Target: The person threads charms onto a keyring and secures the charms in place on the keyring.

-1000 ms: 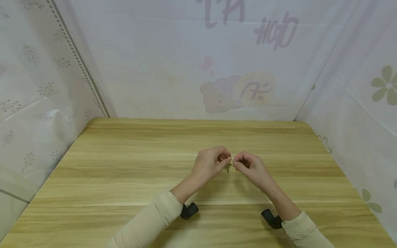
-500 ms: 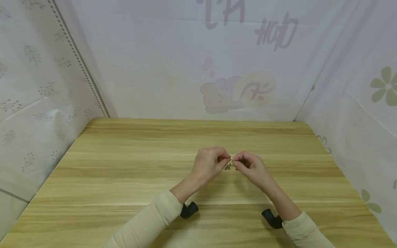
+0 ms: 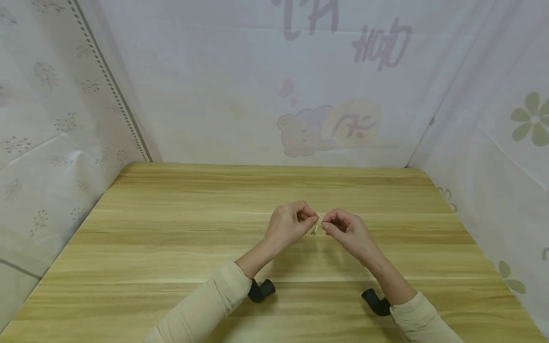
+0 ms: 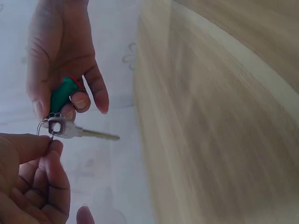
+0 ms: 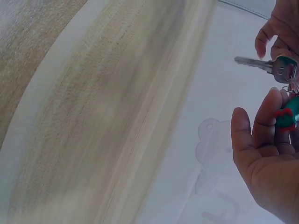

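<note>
Pale printed cloth hangs behind a yellow-brown wood-grain table, faintly marked with a bear and lettering, while a leaf-patterned white cloth closes the left side and a green-flowered white cloth the right. Two forearms in cream sleeves reach in from the near edge, with a bent black tube-like piece beside the left cuff and a matching black piece beside the right one. The left hand and the right hand meet above the table, just apart from each other. In the left wrist view, the left thumb and forefinger pinch a thin silver-coloured metal ring close to the head of a silver-coloured metal key; whether they grip the key too, I cannot tell. The key lies between the two hands, its toothed blade pointing away from the fingers, clear of the table. The right hand's curled fingers and thumb hold a small rounded green fob with a red end, and short metal links sit between that fob and the key's head
</note>
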Demonstrator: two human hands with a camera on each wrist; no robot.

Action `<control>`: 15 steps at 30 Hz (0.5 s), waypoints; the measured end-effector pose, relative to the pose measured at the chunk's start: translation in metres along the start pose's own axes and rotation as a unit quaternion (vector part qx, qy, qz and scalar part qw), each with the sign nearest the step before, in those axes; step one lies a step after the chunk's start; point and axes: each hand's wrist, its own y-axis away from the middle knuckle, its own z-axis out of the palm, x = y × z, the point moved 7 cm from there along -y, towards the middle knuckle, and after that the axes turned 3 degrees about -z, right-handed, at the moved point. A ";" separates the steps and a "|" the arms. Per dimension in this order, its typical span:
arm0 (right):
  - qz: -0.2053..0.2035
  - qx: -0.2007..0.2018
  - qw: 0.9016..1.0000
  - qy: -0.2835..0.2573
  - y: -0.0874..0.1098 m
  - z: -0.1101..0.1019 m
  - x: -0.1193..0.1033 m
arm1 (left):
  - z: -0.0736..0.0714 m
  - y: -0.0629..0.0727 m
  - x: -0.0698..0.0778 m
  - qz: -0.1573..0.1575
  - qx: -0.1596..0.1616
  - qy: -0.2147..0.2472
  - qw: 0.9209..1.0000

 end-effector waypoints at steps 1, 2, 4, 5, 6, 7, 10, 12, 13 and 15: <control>-0.001 0.000 1.000 0.000 0.000 0.000 0.000 | 0.001 0.000 0.001 0.005 -0.005 -0.005 1.000; -0.001 0.000 1.000 0.000 0.000 0.000 0.000 | 0.001 0.000 0.002 0.014 -0.010 -0.013 1.000; -0.002 -0.001 1.000 0.001 0.001 0.000 -0.001 | 0.002 0.001 0.006 0.044 -0.011 -0.038 0.998; -0.002 -0.002 1.000 0.002 0.001 0.000 -0.001 | 0.002 0.001 0.008 0.065 -0.007 -0.054 0.996; -0.002 -0.001 1.000 0.003 0.001 0.000 -0.002 | 0.002 0.002 0.011 0.086 -0.001 -0.071 0.994; -0.002 -0.003 1.000 0.003 0.001 0.000 -0.002 | 0.002 0.002 0.013 0.110 0.008 -0.089 0.990; -0.005 -0.006 1.000 0.002 0.001 0.001 -0.003 | 0.001 0.005 0.021 0.173 0.046 -0.143 0.973; -0.007 -0.008 1.000 0.002 0.001 0.001 -0.004 | 0.000 0.007 0.024 0.198 0.068 -0.169 0.963; -0.007 -0.009 1.000 0.001 0.001 0.001 -0.005 | -0.001 0.008 0.025 0.205 0.078 -0.178 0.959; -0.009 -0.007 1.000 0.001 0.001 0.001 -0.006 | -0.002 0.008 0.026 0.208 0.088 -0.181 0.957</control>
